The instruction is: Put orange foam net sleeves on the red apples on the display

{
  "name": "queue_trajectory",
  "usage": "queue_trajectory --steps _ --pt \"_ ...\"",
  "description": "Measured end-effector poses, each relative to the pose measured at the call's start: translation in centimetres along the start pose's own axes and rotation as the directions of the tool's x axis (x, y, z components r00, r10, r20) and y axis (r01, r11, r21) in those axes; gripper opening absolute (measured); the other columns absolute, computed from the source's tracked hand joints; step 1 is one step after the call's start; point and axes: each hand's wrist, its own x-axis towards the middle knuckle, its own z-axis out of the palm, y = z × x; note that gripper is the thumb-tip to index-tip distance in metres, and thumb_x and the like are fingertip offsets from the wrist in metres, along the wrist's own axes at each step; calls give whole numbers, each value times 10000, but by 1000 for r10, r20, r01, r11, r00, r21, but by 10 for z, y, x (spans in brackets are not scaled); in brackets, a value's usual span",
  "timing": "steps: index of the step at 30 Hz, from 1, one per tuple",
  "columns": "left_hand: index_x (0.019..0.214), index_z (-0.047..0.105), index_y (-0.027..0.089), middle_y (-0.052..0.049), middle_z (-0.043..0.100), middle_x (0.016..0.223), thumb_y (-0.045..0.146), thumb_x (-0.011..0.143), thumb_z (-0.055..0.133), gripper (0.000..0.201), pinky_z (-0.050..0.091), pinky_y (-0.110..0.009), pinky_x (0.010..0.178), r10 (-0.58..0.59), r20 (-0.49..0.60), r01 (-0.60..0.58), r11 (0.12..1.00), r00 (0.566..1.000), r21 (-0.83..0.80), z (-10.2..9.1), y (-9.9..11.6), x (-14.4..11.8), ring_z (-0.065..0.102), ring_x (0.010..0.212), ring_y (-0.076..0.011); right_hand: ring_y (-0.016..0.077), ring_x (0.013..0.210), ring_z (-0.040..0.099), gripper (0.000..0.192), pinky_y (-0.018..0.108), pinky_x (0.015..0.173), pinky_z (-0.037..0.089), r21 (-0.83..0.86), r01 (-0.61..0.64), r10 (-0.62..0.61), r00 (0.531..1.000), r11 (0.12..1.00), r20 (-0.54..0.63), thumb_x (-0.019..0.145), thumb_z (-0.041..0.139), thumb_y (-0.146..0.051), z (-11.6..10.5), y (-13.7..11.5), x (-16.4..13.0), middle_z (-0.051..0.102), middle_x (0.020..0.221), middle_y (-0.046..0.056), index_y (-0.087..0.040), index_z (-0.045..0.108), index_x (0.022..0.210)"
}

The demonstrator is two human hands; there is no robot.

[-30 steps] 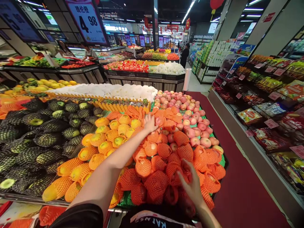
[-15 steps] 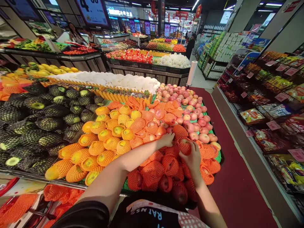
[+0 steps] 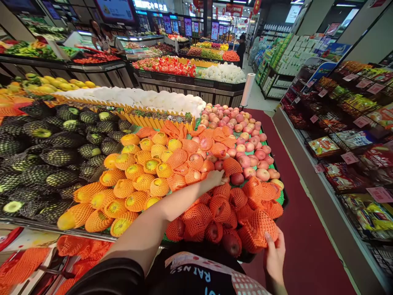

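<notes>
Plainly, right hand (image 3: pixel 274 252) grips orange netting (image 3: pixel 260 227).
At its eleven o'clock, left hand (image 3: pixel 216 178) (grip unclear) lies beside apples (image 3: pixel 237 179).

inside of held netting (image 3: pixel 260 228) hidden, screen (image 3: pixel 114 10) cropped

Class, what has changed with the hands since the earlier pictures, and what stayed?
The left hand came nearer and rightward over the apples. The right hand, open at first, also moved nearer and rightward, and now grips orange netting. The yellow fruit and dark netted fruit stayed put.
</notes>
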Motion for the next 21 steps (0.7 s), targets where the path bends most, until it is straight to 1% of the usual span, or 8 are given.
queue_trajectory --steps 3,7,11,13,16,18,19,21 --pt "1304 539 180 -168 736 1117 469 837 703 574 539 -398 833 0 -26 -1 998 1000 -64 0 0 0 714 1029 -354 275 1011 608 528 456 952 487 -16 1 -2 1000 1000 -13 746 739 -550 1 5 -7 656 1114 60 -222 601 1136" --pt "1308 547 188 -125 737 1064 499 814 731 612 516 -347 804 -5 -110 -16 982 994 -189 -8 -3 -3 708 1010 -318 310 1139 584 533 493 1044 444 -30 86 -85 996 996 30 749 748 -529 16 -16 -9 634 1225 92 -219 593 1153" --pt "1377 494 191 -64 716 979 497 856 678 632 496 -316 743 -71 -222 -5 946 972 -325 -29 -12 -13 694 887 -247 326 1196 567 530 531 1094 405 -68 198 -193 978 978 83 760 738 -515 22 -35 -10 621 1265 101 -217 581 1169" --pt "1346 515 179 -57 702 974 494 867 661 591 489 -313 731 -109 -297 -20 916 949 -401 -44 -20 -23 669 855 -227 333 1198 567 541 543 1101 398 -99 241 -232 968 966 93 744 753 -510 21 -37 -11 625 1248 103 -215 579 1163" --pt "1283 563 187 -39 694 957 509 860 663 541 488 -309 744 -136 -424 -115 849 895 -515 -70 -37 -52 638 831 -203 334 1203 563 574 550 1107 390 -114 248 -237 966 962 99 714 781 -505 20 -34 -9 612 1248 108 -215 571 1163" --pt "1264 589 211 -33 700 1014 501 836 686 526 494 -309 793 -129 -469 -164 830 873 -534 -84 -48 -81 640 873 -201 326 1188 566 586 548 1105 390 -123 224 -213 972 967 99 699 793 -509 25 -32 -5 608 1230 103 -216 572 1155" --pt "1268 598 227 -34 702 1067 495 816 705 537 496 -312 826 -103 -468 -174 841 878 -513 -88 -52 -96 648 916 -208 319 1171 571 584 544 1100 393 -129 213 -201 974 968 102 694 797 -513 29 -32 -1 611 1211 97 -216 575 1146" --pt "1275 619 262 -37 699 1151 492 746 761 594 497 -322 884 -26 -417 -162 898 909 -408 -87 -57 -127 660 1006 -240 300 1122 587 579 524 1077 412 -125 186 -172 978 975 120 683 807 -516 41 -32 7 624 1167 82 -218 586 1127"
